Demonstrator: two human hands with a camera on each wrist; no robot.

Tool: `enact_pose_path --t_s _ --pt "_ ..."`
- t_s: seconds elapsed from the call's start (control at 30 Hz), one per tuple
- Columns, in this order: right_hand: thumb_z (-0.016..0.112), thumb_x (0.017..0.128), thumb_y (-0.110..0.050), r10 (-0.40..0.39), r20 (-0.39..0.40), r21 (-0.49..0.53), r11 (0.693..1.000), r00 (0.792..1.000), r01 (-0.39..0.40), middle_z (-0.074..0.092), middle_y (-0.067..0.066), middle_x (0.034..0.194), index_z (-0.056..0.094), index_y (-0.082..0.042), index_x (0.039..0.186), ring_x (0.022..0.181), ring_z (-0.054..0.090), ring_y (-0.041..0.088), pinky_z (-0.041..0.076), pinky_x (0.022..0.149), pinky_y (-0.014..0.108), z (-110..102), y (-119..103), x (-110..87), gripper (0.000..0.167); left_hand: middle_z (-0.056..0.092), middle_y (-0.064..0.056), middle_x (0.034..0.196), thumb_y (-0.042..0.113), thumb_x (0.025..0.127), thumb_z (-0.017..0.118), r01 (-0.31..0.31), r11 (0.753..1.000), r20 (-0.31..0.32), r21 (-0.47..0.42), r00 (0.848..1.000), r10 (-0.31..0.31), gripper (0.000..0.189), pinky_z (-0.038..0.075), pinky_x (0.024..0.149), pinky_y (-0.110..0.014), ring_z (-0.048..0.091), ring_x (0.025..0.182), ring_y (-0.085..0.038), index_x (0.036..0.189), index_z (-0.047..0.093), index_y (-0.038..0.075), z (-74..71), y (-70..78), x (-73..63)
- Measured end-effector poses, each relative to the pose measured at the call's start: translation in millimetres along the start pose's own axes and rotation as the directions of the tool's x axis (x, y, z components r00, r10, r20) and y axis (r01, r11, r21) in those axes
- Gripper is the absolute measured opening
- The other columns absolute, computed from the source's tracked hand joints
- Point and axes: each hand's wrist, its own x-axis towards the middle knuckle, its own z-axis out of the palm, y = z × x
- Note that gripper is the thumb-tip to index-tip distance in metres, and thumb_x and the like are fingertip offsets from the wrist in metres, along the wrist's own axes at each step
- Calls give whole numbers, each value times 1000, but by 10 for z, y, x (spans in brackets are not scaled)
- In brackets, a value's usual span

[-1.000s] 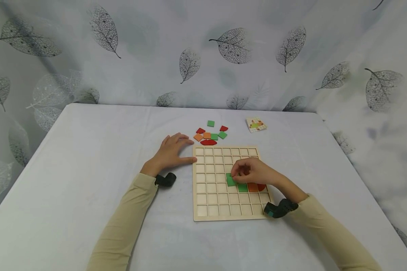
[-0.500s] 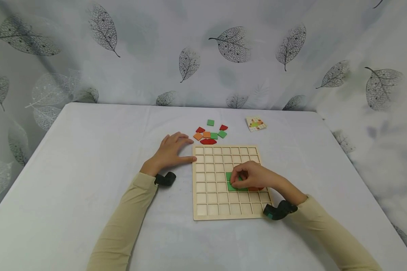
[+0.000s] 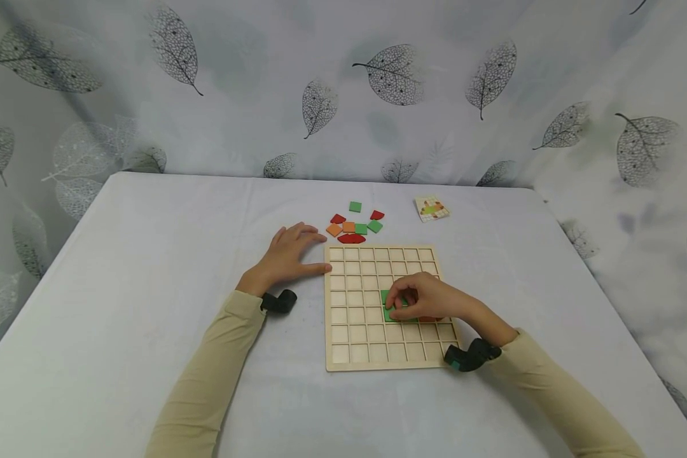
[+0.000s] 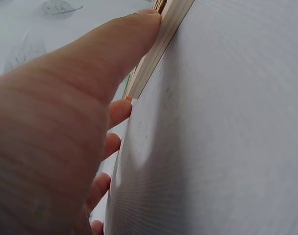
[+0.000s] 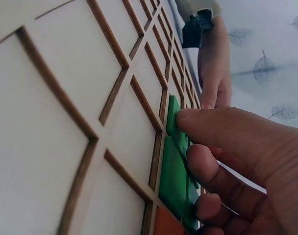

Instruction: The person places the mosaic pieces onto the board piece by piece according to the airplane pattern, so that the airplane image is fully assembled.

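A square wooden grid board (image 3: 355,353) lies on the white table. My left hand (image 3: 289,257) rests at its upper left, fingers spread, with the thumb touching the board's side edge in the left wrist view. Over the board's middle right, my right hand (image 3: 426,296) has curled fingers. In the right wrist view its thumb and fingertips are on a green square tile (image 5: 173,115) lying slightly askew at a cell. Another green tile (image 5: 172,176) and an orange tile (image 5: 167,223) sit in cells beside it. The hand partly covers these tiles.
Beyond the board lie loose tiles: green squares (image 3: 355,207), orange squares (image 3: 334,230) and red rounded pieces (image 3: 352,238). A small patterned card (image 3: 432,208) lies at the back right. Leaf-printed cloth (image 3: 252,95) hangs behind the table.
My right hand has lowered a little toward the front left, bringing a green tile to the cell left of the other green one. My left hand stays put.
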Motion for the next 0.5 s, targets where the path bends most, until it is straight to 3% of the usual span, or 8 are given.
enact_pose_path --t_s 0.3,0.5 --pt "73 87 -10 -66 -42 7 998 997 67 58 -3 74 70 -5 89 59 43 5 37 53 19 4 25 25 7 42 -8 144 50 83 72 -3 1000 3 5 1000 3 66 4 119 -52 30 140 -27 137 55 15 10 -21 7" --pt "71 89 -11 -36 -115 17 999 993 39 60 -4 76 71 -8 89 62 46 7 39 55 20 6 59 82 3 42 -8 145 51 83 71 -1 1000 8 9 1000 0 66 3 119 -52 29 141 -27 137 55 16 12 -19 11"
